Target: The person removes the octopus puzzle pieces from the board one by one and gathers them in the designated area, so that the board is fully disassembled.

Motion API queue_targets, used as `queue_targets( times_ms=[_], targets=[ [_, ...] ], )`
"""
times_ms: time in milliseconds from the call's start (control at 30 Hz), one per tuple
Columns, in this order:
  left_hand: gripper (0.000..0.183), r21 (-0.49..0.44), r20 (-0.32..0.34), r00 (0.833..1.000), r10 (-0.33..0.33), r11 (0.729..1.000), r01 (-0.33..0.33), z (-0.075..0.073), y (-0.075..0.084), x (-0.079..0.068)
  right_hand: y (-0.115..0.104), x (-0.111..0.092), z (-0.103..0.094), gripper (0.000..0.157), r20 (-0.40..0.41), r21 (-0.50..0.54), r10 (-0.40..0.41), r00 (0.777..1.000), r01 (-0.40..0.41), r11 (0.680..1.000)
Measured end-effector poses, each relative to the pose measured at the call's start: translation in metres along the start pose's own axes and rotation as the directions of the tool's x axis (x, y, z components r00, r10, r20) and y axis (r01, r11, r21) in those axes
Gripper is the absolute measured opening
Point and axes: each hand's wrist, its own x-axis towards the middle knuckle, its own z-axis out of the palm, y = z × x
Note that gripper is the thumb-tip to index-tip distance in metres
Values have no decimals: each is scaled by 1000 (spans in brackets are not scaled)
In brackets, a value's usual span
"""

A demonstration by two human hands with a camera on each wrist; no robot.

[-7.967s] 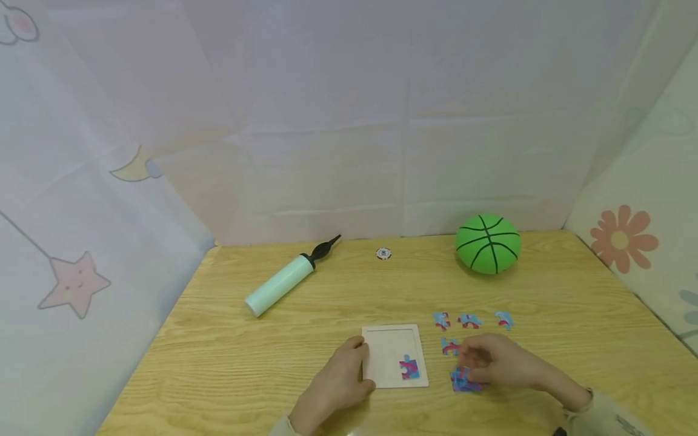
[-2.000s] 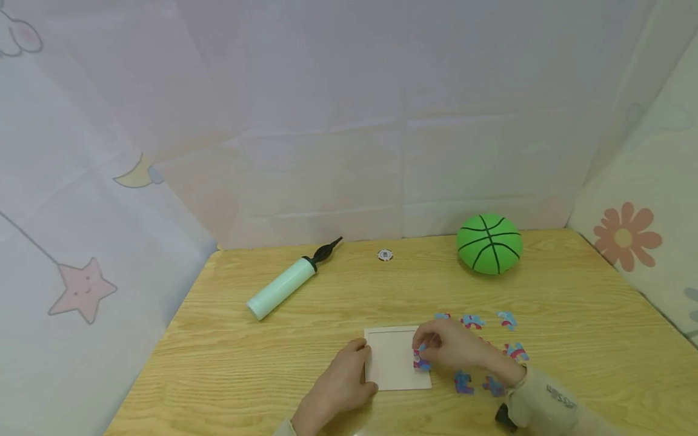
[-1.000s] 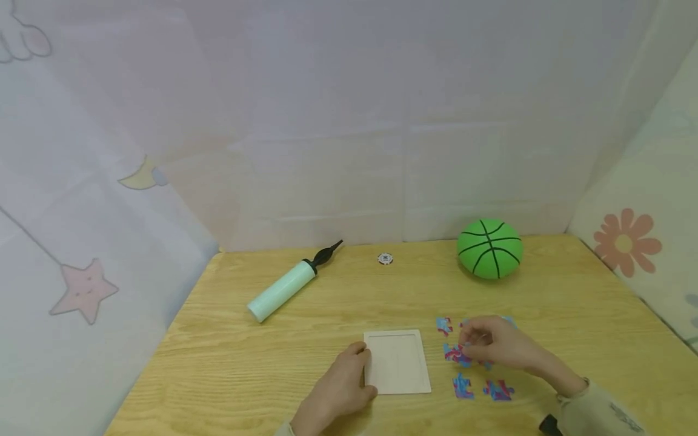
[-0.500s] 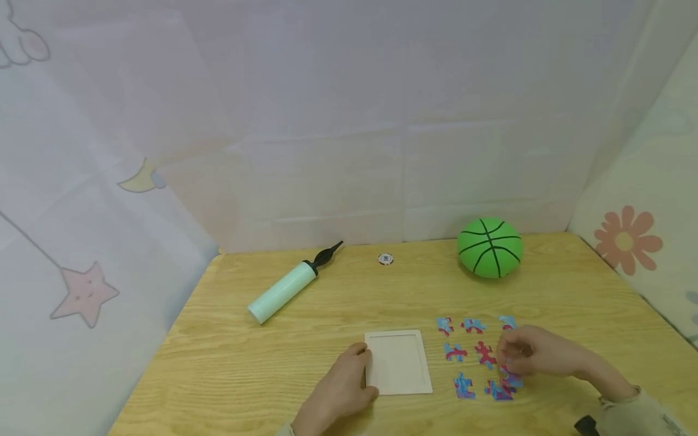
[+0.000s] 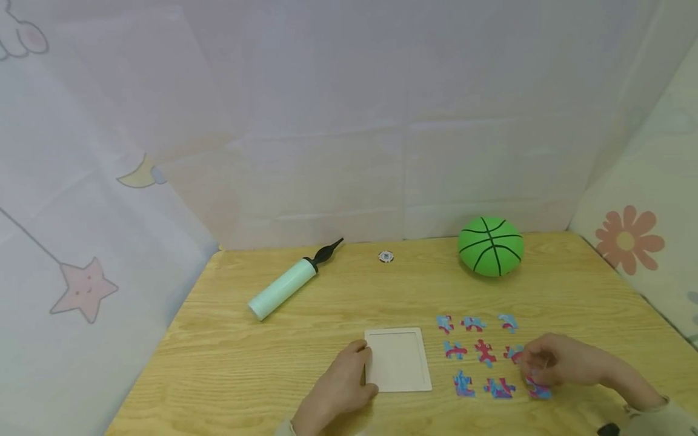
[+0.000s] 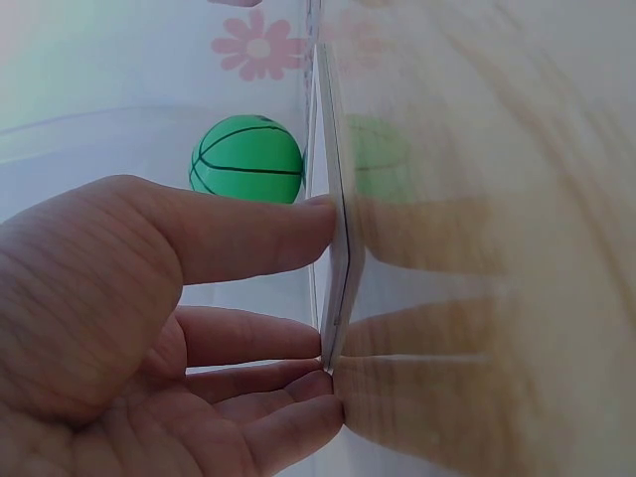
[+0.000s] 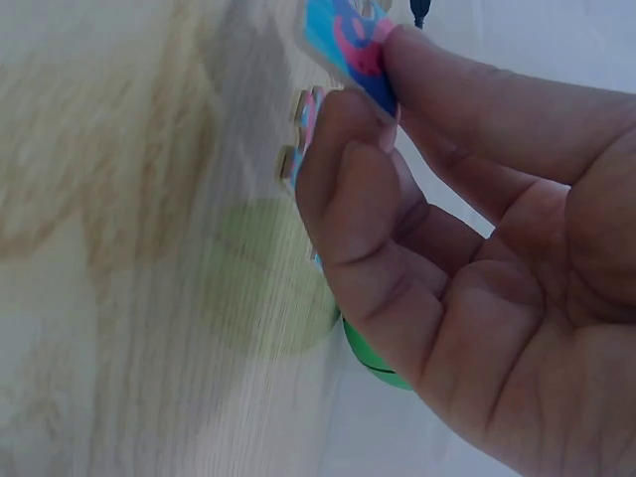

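Note:
A pale puzzle tray [image 5: 396, 361] with a raised rim lies at the front middle of the table. My left hand [image 5: 340, 378] holds its left side, thumb by the near corner and fingers along the edge; the left wrist view shows the thumb [image 6: 268, 238] on the rim. My right hand [image 5: 567, 361] pinches a blue, purple and pink jigsaw piece [image 7: 348, 45] between thumb and forefinger, at the near right of the laid-out pieces. Several others lie spaced in rows right of the tray, among them a red piece with eyes [image 5: 484, 352] in the middle.
A green ball [image 5: 491, 247] with black lines sits at the back right. At the back left lies a mint hand pump [image 5: 283, 287] with a black nozzle. A poker chip [image 5: 386, 257] is near the back edge. Printed cloth [image 5: 322, 121] hangs behind the table.
Out of the tray came the piece seen there earlier. My right hand has moved right across the pieces, now spread into rows. The left hand stays at the tray.

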Motion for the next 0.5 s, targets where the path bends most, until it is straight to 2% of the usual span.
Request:
queue_targets(
  times_ms=[167,333,500],
  targets=[
    [55,-6,0,1000,1,1000,-1,0,0,0,4,-3,1,9,0,-2,-12,1000,12,1000],
    [56,-15,3,1000,0,1000,0,0,-1,0,9,-3,5,12,-75,-132,-16,997,6,991],
    [56,-15,4,1000,12,1000,-12,0,-1,0,9,-2,10,14,-153,-256,43,987,-81,963]
  ],
)
